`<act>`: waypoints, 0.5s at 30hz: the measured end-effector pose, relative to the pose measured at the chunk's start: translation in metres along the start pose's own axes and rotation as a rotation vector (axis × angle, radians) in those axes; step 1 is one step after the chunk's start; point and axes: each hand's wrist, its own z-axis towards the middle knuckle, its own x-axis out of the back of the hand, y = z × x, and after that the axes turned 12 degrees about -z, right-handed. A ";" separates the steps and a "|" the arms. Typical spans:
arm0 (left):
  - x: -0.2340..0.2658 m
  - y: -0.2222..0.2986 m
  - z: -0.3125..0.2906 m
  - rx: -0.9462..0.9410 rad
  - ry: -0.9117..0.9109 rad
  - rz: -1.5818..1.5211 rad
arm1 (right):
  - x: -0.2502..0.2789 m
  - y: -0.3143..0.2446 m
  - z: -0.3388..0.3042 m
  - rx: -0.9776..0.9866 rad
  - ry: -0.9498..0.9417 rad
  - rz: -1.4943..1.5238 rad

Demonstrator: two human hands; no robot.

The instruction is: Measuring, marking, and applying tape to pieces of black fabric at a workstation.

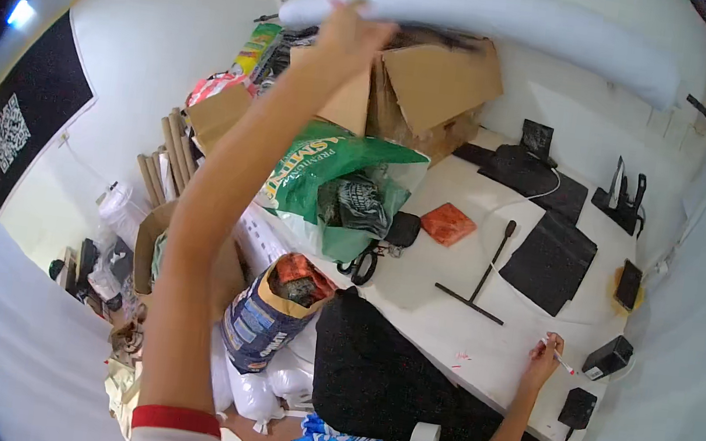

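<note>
My left hand (354,35) is raised high on a stretched arm, in front of the white roll (500,31) and the open cardboard box (445,82). Motion smears its fingers, so I cannot make out whether it holds anything. Low over the right part of the white table (412,316), my right hand (541,363) is closed around a slim white-and-red marker (565,363). Small red marks (463,357) show on the tabletop left of that hand. A black T-shaped bar tool (481,280) lies farther back, beside a folded black sheet (549,260).
A green plastic bag (315,172) stands before the box, with scissors (360,265) and a red square (448,224) nearby. A dark blue paper sack (270,321) stands left of black cloth (379,369). Knives (617,187), a phone (628,285) and black adapters (608,358) line the right edge.
</note>
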 end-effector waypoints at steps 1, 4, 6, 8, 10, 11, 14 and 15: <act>-0.003 0.011 0.015 0.109 0.424 -0.677 | -0.001 0.004 -0.001 0.008 -0.006 -0.003; -0.041 0.037 -0.040 0.132 0.393 -0.775 | 0.019 0.002 -0.003 0.078 0.048 0.071; -0.037 0.022 -0.094 0.164 0.314 -0.591 | 0.018 0.004 -0.006 0.021 -0.026 0.072; -0.069 0.004 -0.165 0.318 0.177 -0.534 | 0.025 0.001 -0.008 0.015 0.029 0.024; -0.078 -0.021 -0.232 0.436 -0.063 -0.431 | 0.021 -0.003 -0.011 -0.014 0.103 -0.032; -0.082 -0.039 -0.264 0.480 -0.149 -0.305 | 0.017 -0.005 -0.013 -0.040 0.144 -0.050; -0.112 -0.064 -0.324 0.540 -0.537 0.123 | -0.009 -0.040 -0.040 0.026 -0.032 -0.083; -0.122 -0.069 -0.333 0.455 -0.615 0.276 | -0.025 -0.061 -0.053 0.009 -0.068 -0.013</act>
